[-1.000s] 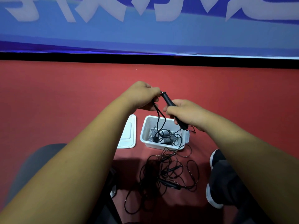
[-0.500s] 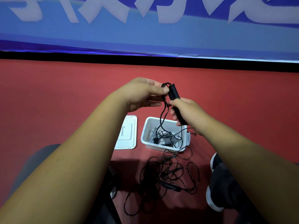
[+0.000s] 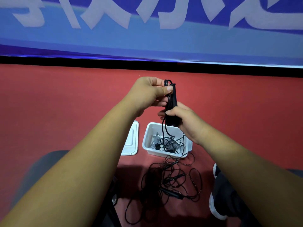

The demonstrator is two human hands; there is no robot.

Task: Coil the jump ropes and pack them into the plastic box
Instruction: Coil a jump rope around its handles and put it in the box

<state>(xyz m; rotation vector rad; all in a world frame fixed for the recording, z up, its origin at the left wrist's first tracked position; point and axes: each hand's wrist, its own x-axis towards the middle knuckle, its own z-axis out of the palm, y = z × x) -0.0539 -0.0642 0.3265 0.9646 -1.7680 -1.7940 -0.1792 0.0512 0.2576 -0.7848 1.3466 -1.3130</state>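
Note:
My right hand (image 3: 185,120) grips the lower end of a black jump rope handle (image 3: 174,95) that stands nearly upright above the box. My left hand (image 3: 147,94) pinches thin black cord loops against the handle's top. The cord hangs down from the handle into the white plastic box (image 3: 147,141), which holds coiled ropes and a metal spring. More black jump rope (image 3: 172,181) lies tangled on the red floor in front of the box.
The box's white lid (image 3: 131,141) lies flat to the left of the box. A dark shoe with a white sole (image 3: 219,194) is at the right. A blue banner wall (image 3: 147,38) closes off the far side of the floor.
Both hands have risen and the handle has swung from slanted to nearly upright. My left hand has brought cord loops up to the handle's top.

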